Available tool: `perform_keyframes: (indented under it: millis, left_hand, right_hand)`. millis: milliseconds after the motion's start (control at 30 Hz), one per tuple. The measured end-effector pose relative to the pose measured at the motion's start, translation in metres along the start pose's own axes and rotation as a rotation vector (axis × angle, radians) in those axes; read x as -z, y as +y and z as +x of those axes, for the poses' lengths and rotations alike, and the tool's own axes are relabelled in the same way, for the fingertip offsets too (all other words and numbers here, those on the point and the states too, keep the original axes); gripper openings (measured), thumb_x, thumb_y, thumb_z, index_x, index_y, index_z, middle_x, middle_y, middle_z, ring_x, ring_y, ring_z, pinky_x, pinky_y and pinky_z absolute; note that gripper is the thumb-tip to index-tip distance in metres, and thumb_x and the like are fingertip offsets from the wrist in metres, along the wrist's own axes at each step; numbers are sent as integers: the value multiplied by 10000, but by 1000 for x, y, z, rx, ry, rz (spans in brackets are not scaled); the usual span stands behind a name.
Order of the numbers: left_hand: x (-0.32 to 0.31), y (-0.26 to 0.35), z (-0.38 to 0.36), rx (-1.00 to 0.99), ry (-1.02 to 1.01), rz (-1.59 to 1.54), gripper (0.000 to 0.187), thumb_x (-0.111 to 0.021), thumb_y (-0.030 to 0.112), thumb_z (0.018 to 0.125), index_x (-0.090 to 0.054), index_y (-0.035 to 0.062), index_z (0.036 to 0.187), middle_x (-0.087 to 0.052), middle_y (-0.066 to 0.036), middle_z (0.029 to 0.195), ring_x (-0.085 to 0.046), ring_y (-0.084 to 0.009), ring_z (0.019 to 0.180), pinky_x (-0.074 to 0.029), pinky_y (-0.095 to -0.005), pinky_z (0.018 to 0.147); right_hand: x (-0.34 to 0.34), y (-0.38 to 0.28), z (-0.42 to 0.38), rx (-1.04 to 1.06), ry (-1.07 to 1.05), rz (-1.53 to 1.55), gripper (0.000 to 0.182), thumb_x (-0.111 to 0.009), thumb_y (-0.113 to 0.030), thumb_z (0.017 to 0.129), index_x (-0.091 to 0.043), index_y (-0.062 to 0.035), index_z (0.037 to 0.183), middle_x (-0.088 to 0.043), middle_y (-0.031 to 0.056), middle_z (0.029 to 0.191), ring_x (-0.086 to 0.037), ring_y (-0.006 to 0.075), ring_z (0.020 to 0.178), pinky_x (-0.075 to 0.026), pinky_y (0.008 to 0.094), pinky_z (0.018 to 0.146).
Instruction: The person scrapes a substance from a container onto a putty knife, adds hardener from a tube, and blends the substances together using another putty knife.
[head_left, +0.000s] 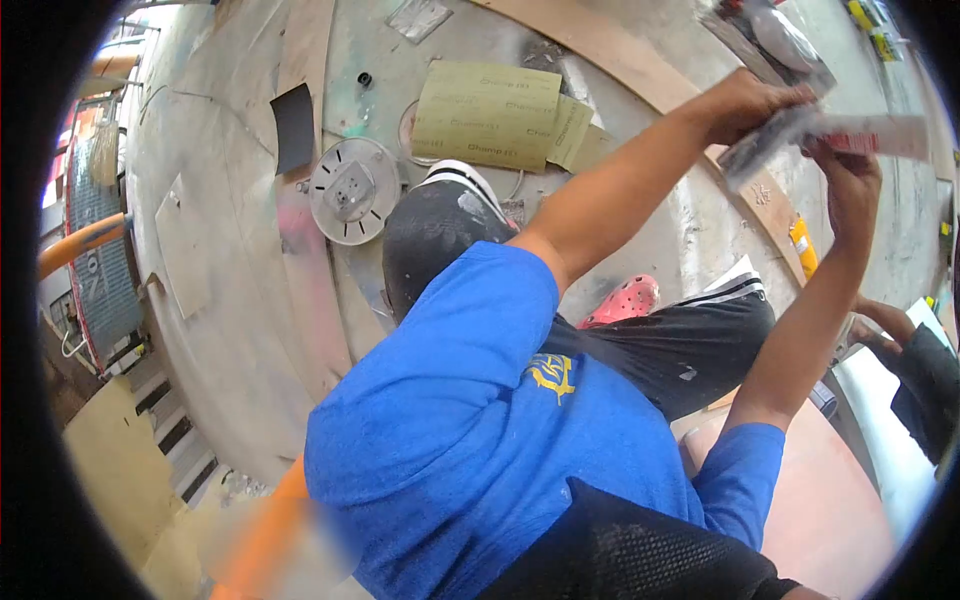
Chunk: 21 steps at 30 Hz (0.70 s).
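Upper right, at the left hand [748,106], fingers drawn together, grip detail unclear: one flat grey piece [762,152], blurred. Right hand [850,182], fingertips pinching one translucent, red-printed plastic packet [885,138], lettering illegible. Left of both: yellow-green printed paper sheets [485,115], overlapping; one round white disc [345,215] with black marks.

Matt cloth shirt [450,400], plastic clog [632,299] (smooth)
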<state>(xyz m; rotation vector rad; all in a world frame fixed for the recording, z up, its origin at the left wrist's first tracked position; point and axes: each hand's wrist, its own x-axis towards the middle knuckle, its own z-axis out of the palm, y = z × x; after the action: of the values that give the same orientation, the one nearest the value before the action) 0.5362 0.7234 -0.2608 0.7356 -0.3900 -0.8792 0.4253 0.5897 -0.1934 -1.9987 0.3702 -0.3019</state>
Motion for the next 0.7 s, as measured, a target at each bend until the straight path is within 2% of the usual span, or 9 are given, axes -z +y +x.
perform_keyframes:
  millis: [33,100,133,367,400,433,500,633,700]
  left_hand:
    - [0,14,-9,-9,-10,1,460,-644,443,829,-666,-12,895,-607,-49,683,-461,-68,481,-366,-210,423]
    - [9,26,-17,36,42,127,434,-662,445,814,-673,14,868,-593,-58,667,-450,-62,474,-358,-212,415]
    - [11,27,-16,73,61,56,410,-672,442,806,-673,34,837,-583,-62,645,-437,-67,466,-352,-217,411]
    - [19,25,-27,-59,106,377,486,-610,521,824,-657,47,732,-547,-21,562,-487,-99,471,-377,-262,427]
    - [17,29,-29,-13,133,410,484,-605,522,828,-655,54,715,-555,-18,571,-499,-95,489,-377,-252,441]
    - [17,33,-29,-8,167,364,469,-617,511,824,-650,54,718,-546,-15,565,-491,-87,483,-370,-244,439]
    - [17,28,-27,25,210,268,441,-643,488,815,-641,56,723,-529,-9,554,-477,-71,472,-356,-228,434]
    - [30,22,-11,88,99,-207,324,-675,369,823,-592,56,803,-497,6,550,-430,-38,400,-307,-182,361]
    - [25,28,-14,41,81,-245,340,-703,370,801,-576,57,767,-532,-14,602,-394,-56,410,-292,-205,385]
  right_hand:
    - [-7,-4,4,15,23,14,244,-705,-39,762,-630,48,976,-671,125,900,-640,184,814,-503,295,765]
    - [-24,-14,4,49,65,99,223,-703,-30,756,-638,45,957,-672,129,870,-639,181,785,-508,293,741]
    - [-26,-12,5,61,53,88,224,-706,-34,754,-638,44,953,-671,129,865,-638,180,774,-511,293,731]
    - [-33,3,2,-25,12,99,237,-720,-71,747,-633,59,925,-669,131,875,-634,179,750,-520,296,687]
    - [-37,1,0,-15,17,108,255,-728,-88,745,-629,58,930,-667,128,884,-634,177,758,-519,294,682]
    - [-41,1,0,8,55,151,279,-736,-109,744,-630,44,952,-668,120,888,-633,174,763,-518,285,685]
    - [-40,5,0,88,146,-12,285,-740,-129,746,-632,27,959,-671,110,887,-638,167,777,-518,271,687]
    - [-53,-2,1,180,234,198,255,-745,-98,729,-640,29,923,-678,108,840,-647,143,762,-520,251,672]
    - [-56,-8,-1,195,317,152,248,-743,-82,723,-648,37,918,-680,110,833,-648,142,751,-520,247,665]
